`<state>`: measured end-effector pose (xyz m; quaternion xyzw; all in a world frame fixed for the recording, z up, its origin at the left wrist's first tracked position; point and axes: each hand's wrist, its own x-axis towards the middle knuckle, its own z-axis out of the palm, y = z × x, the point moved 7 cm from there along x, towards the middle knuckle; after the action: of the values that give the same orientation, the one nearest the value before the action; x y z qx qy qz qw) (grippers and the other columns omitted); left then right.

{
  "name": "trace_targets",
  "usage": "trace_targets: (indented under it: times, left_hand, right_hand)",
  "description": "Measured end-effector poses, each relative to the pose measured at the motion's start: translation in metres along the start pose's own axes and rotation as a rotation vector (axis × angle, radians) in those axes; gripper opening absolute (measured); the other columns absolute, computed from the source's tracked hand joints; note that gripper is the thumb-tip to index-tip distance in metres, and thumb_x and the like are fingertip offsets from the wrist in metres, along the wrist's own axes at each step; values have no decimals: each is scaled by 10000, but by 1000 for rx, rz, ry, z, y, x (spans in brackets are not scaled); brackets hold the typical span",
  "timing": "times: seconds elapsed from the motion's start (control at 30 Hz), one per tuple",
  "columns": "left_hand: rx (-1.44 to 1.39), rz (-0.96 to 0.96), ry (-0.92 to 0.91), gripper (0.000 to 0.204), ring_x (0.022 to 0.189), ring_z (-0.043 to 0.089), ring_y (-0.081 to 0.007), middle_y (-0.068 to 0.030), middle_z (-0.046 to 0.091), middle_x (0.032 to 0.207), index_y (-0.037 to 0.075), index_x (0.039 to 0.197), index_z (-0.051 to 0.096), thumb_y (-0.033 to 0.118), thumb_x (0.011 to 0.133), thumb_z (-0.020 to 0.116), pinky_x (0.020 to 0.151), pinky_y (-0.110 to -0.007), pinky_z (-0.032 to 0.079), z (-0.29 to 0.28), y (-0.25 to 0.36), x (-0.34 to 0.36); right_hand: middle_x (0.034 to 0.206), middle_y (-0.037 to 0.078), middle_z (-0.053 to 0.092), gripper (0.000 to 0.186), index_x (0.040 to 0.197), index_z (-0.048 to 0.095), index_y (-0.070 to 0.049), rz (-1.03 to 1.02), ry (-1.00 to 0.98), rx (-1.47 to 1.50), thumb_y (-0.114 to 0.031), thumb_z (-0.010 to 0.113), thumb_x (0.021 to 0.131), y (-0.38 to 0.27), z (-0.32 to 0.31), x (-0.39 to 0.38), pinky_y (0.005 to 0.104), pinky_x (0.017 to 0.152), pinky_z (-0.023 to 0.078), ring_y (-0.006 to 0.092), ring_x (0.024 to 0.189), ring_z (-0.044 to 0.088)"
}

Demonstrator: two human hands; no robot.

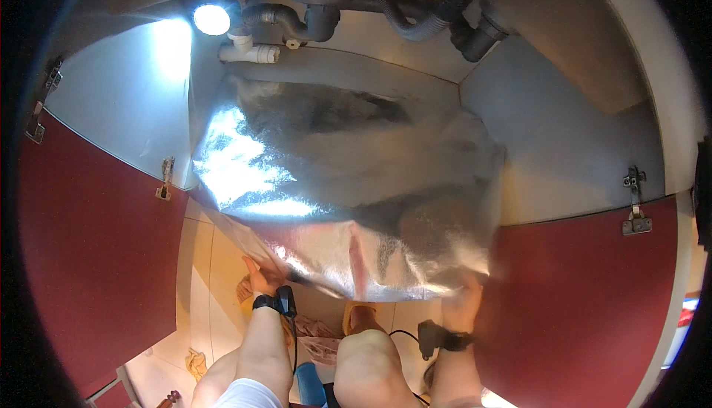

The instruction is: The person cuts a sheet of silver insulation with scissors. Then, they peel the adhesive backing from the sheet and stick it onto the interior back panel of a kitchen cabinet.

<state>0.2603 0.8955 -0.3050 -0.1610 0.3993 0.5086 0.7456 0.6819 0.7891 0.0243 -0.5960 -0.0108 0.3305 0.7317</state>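
A large sheet of shiny silver foil (371, 170) spreads across the inside of an open under-sink cabinet, its front part crumpled and hanging out over the front edge. My left hand (261, 276) grips the sheet's front left corner, with thumb up and fingers partly behind the material. My right hand (464, 295), slightly blurred, holds the front right corner, fingertips mostly hidden by the foil. Both wrists wear black strapped devices with cables.
Grey pipes (419, 22), a white pipe fitting (248, 53) and a bright lamp (211, 18) hang above. Red doors (96, 252) (586, 304) stand open either side on metal hinges (636, 221). A crumpled yellow cloth (195, 363) lies on the tiled floor (196, 260) beside my legs.
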Motion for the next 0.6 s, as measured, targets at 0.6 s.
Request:
trace_targets:
  times: [0.6]
  left_hand:
    - [941, 1174, -57, 527, 802, 556, -127, -92, 559, 1018, 10, 1316, 370, 84, 848, 600, 662, -251, 476, 300, 101, -216]
  right_hand:
    - [704, 176, 557, 223, 944, 513, 67, -860, -200, -960, -118, 568, 833, -93, 123, -26, 326, 569, 429, 199, 613, 533]
